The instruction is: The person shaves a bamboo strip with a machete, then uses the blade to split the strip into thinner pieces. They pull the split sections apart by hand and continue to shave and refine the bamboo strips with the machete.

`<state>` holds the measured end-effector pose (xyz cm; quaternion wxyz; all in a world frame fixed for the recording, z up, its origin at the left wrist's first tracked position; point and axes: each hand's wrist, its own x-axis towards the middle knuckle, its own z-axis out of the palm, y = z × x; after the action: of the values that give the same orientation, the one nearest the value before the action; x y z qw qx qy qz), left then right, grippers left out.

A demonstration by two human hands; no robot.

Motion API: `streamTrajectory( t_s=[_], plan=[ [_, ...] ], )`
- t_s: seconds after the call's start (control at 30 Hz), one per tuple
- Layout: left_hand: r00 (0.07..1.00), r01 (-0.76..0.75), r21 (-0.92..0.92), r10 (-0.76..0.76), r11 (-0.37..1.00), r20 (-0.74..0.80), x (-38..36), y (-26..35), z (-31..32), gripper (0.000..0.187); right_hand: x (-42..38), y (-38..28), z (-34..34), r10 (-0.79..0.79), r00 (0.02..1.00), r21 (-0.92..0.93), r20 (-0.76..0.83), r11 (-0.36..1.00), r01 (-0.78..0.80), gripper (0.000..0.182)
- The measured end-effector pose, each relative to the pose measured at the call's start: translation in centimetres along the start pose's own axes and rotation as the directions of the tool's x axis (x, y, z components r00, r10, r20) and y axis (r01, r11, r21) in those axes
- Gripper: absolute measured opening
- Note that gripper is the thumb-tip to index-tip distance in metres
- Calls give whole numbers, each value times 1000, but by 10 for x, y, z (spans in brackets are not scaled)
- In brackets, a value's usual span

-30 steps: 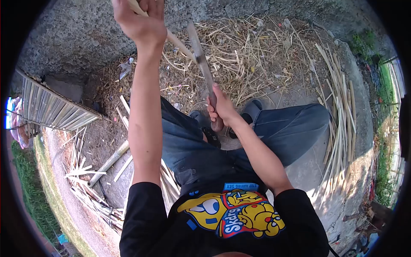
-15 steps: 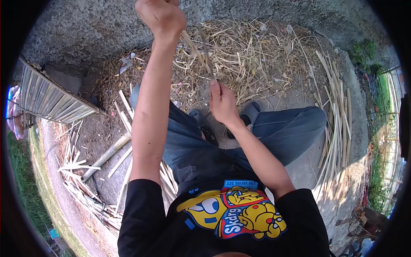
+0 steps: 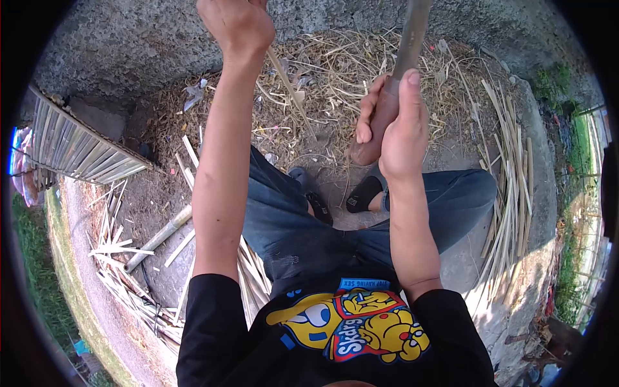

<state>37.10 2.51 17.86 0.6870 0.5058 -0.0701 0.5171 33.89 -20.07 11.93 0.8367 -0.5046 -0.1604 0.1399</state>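
Observation:
My left hand is raised at the top of the view, its fingers closed round one end of a thin bamboo strip that slants down over the ground. In my right hand lies the brown handle of a knife, my thumb along it and my fingers behind it. The metal blade points up and runs out of the top of the frame. Blade and strip are apart.
Dry shavings litter the ground below a rough wall. Cut strips lie at the right and left, near a bamboo pole. A slatted bamboo panel stands at the left.
My right hand has moved right and upward with the knife, away from the strip, and turned so that the handle shows. My left hand has shifted slightly up and left.

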Motion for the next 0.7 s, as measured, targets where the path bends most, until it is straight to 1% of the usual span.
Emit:
streamTrajectory(
  t_s=[0.07, 0.1, 0.13, 0.17, 0.2, 0.23, 0.27, 0.3, 0.33, 0.37, 0.4, 0.43, 0.47, 0.5, 0.53, 0.57, 0.6, 0.63, 0.67, 0.7],
  plan=[
    [999, -24, 46, 25, 999, -23, 1, 3, 6, 47, 4, -9, 11, -144, 990, 135, 9, 981, 141, 57],
    [997, -71, 31, 70, 997, 23, 4, -3, -1, 48, -3, 6, 14, -117, 993, 158, -3, 981, 116, 56],
    [998, -57, 34, 56, 998, 20, 7, -15, -12, 48, -13, 28, 17, -94, 995, 182, -15, 979, 96, 55],
    [996, 84, -223, -74, 971, 53, 11, -30, -25, 48, -30, 63, 11, 84, 996, 60, 33, 995, -86, 55],
    [976, 217, -458, -182, 862, 120, 14, -38, -31, 49, -43, 112, -11, 387, 912, -183, 139, 915, -360, 56],
    [975, 219, -459, -179, 861, 130, 2, -25, -31, 49, -54, 140, -26, 767, 637, -350, 77, 619, -703, 56],
    [989, 111, -226, -85, 968, 121, -19, 0, -27, 55, -57, 134, -30, 755, 651, -339, 76, 634, -696, 56],
    [990, -31, 15, 29, 999, 139, -25, 13, -23, 62, -53, 126, -36, 771, 635, -204, 49, 630, -749, 56],
    [987, -49, 9, 47, 999, 153, -17, 14, -25, 62, -48, 119, -38, 793, 608, -71, 33, 608, -791, 56],
    [993, -24, 88, 13, 996, 120, -18, 17, -32, 64, -51, 113, -36, 798, 602, -59, 34, 603, -795, 56],
    [996, 3, 160, -17, 987, 85, -19, 20, -33, 65, -50, 103, -33, 703, 709, -154, 43, 706, -691, 56],
    [996, -56, 159, 44, 986, 76, -16, 20, -29, 65, -41, 89, -30, 581, 811, -255, 70, 796, -548, 57],
    [995, -78, 146, 67, 986, 78, -11, 17, -23, 65, -29, 70, -28, 500, 858, -204, 119, 858, -471, 57],
    [990, -107, 125, 95, 986, 100, -8, 12, -21, 64, -21, 48, -24, 424, 891, -149, 164, 903, -403, 57],
    [987, -121, 112, 108, 986, 117, -8, 6, -24, 63, -14, 19, -15, 343, 928, -127, 143, 936, -327, 58],
    [981, -69, 21, 64, 997, 185, -1, -5, -33, 59, -8, -10, -5, 247, 960, -76, 132, 968, -239, 61],
    [984, -59, 31, 53, 998, 171, -5, -6, -29, 59, -2, -32, 2, 143, 982, -48, 122, 989, -138, 63],
    [995, -17, -42, 21, 999, 99, -8, -7, -14, 53, 3, -45, 6, 27, 992, -17, 120, 1000, -25, 63],
    [999, 19, -119, -16, 993, 31, -8, -8, -2, 49, 4, -37, 7, 38, 992, -21, 120, 999, -36, 63],
    [999, -20, -95, 23, 995, 37, -6, -13, 1, 50, 1, -23, 10, -40, 997, 55, 61, 998, 36, 62]
  ],
)
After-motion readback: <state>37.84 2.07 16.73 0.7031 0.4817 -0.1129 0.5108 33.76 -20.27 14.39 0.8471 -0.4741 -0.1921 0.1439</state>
